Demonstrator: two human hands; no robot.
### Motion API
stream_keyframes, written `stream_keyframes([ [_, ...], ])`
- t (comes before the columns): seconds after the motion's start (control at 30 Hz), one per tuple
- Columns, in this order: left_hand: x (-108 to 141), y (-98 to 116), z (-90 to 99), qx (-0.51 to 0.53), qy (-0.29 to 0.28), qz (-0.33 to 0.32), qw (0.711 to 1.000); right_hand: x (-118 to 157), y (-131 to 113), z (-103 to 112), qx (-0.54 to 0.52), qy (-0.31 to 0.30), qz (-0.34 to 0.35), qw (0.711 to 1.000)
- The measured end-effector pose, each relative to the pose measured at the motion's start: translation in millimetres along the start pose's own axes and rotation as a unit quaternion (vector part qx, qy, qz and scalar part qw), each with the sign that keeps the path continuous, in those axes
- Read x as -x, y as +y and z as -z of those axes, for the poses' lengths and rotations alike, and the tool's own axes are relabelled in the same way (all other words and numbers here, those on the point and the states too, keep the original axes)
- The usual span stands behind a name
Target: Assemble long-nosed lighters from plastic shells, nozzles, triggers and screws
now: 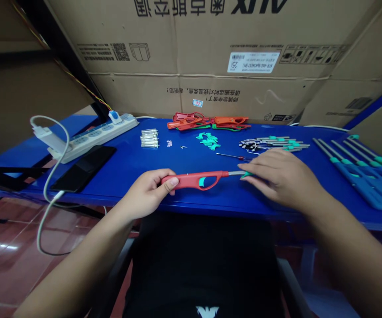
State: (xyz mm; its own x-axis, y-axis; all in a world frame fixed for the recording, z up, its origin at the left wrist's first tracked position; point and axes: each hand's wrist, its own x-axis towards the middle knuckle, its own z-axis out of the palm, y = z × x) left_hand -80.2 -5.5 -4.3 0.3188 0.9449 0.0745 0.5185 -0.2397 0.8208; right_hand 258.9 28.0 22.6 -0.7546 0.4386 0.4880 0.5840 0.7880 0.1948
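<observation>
My left hand [147,190] grips the handle of a red long-nosed utility lighter [194,180] above the blue table [118,176]. A teal insert shows in the lighter's trigger opening. My right hand [277,176] has its fingers on the far end of the lighter's metal barrel [235,172], beside a small green piece [245,175]. Just beyond those fingers lies a thin screwdriver [234,156]. Farther back are orange lighter shells [191,121], teal plastic parts [208,141], a bundle of metal tubes [149,138], and wired barrels [273,143].
Blue lighters [356,174] lie in a row at the table's right end. At the left stand a white power strip [91,139] with a cable and a black phone [85,168]. Cardboard boxes [191,44] stand along the back edge.
</observation>
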Motion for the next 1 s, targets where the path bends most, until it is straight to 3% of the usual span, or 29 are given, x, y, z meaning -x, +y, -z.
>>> stream_keyframes([
  [0.23,-1,5,-4.9,0.09,-0.036,0.044,0.994,-17,-30,-2,0.021,0.005,0.017,1.0],
  [0.47,-7,11,2.5,0.164,-0.068,0.079,0.981,-25,-36,-3,0.065,0.03,0.047,0.996],
  [0.53,-8,15,6.1,0.104,-0.07,0.059,0.99,-26,-35,-2,0.059,0.029,0.049,0.997],
  [0.63,-7,22,7.4,-0.102,-0.02,-0.063,0.993,-26,-34,-2,0.033,0.021,0.007,0.999],
  [0.7,-3,25,4.5,-0.232,0.006,-0.161,0.959,-26,-35,-1,0.007,-0.006,-0.026,1.0],
  [0.77,2,25,-0.6,-0.317,0.009,-0.216,0.923,-26,-38,0,-0.021,-0.046,-0.033,0.998],
  [0.87,8,21,-8.3,-0.379,0.022,-0.228,0.896,-28,-42,1,-0.039,-0.071,-0.009,0.997],
  [1.0,9,13,-14.2,-0.408,0.052,-0.241,0.879,-31,-49,-3,-0.022,-0.052,0.011,0.998],
])
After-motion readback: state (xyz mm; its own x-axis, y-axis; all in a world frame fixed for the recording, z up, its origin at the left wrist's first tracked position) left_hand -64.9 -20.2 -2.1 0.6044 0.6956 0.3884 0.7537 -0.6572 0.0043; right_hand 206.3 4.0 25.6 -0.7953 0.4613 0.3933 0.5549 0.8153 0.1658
